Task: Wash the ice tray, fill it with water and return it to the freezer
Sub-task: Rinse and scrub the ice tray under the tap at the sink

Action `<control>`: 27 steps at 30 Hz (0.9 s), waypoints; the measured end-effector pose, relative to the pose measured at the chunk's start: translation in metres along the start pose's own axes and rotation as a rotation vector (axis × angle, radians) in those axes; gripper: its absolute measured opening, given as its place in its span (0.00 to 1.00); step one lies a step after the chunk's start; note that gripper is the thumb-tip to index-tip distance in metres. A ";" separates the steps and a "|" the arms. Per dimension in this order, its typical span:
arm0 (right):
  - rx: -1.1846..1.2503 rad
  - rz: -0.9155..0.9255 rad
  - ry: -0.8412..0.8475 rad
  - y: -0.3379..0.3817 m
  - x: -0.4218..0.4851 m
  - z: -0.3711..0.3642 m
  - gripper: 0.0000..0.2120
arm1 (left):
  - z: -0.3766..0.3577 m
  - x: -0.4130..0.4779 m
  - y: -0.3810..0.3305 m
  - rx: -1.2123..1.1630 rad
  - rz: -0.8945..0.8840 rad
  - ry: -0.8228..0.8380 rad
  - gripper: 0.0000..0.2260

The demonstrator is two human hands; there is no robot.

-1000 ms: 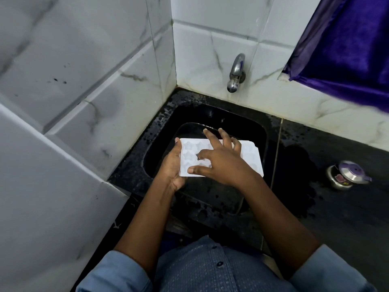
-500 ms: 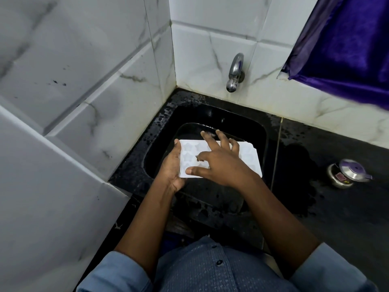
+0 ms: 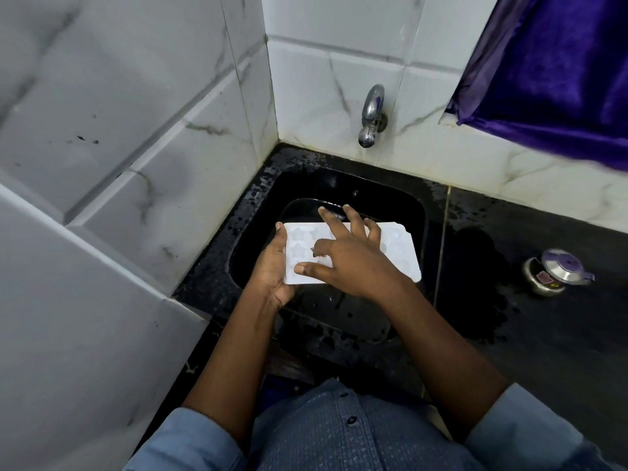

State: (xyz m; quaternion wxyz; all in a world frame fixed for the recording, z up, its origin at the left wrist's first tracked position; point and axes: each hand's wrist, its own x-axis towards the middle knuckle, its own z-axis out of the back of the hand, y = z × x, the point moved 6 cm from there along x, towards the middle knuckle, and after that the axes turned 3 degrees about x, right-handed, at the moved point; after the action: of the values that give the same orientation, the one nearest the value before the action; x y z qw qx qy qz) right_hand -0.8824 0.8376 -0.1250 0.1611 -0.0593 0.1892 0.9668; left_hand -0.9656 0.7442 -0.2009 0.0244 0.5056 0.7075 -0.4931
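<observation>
From the head camera, the ice tray (image 3: pixel 353 253) is a white rectangular mould with rounded corners, its cavities star-shaped at the left end and too pale to make out at the right end; it is held roughly level over the black sink (image 3: pixel 326 266), just above a dark basin (image 3: pixel 306 209) that sits inside the sink; what the basin holds cannot be told. The left hand (image 3: pixel 272 270) clasps the tray's short edge at nine o'clock, thumb along the edge and palm beneath; the right hand (image 3: pixel 350 260) lies on top with fingers (image 3: pixel 331 220) spread toward twelve o'clock and thumb stretched across the near rim, pressing down rather than gripping. A chrome tap (image 3: pixel 372 115) juts from the marble-patterned tiles (image 3: pixel 136 130) at twelve o'clock from the tray; a small lidded steel pot (image 3: pixel 554 271) stands on the wet black counter (image 3: pixel 543 334) at three o'clock, well apart; a purple curtain (image 3: pixel 557 69) hangs at one o'clock.
</observation>
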 end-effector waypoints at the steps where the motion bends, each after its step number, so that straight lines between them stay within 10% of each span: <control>1: -0.001 -0.001 -0.002 0.000 0.000 0.000 0.31 | 0.000 0.001 0.001 0.005 0.002 -0.004 0.34; 27: 0.006 -0.070 -0.039 -0.002 -0.014 0.007 0.33 | -0.018 0.000 0.005 0.017 -0.009 0.036 0.33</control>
State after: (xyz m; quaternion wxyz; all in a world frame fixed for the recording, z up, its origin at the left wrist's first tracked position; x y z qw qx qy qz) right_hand -0.8684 0.8383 -0.1168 0.1988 -0.0464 0.1869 0.9609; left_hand -0.9537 0.7567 -0.1950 0.0050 0.5115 0.7060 -0.4899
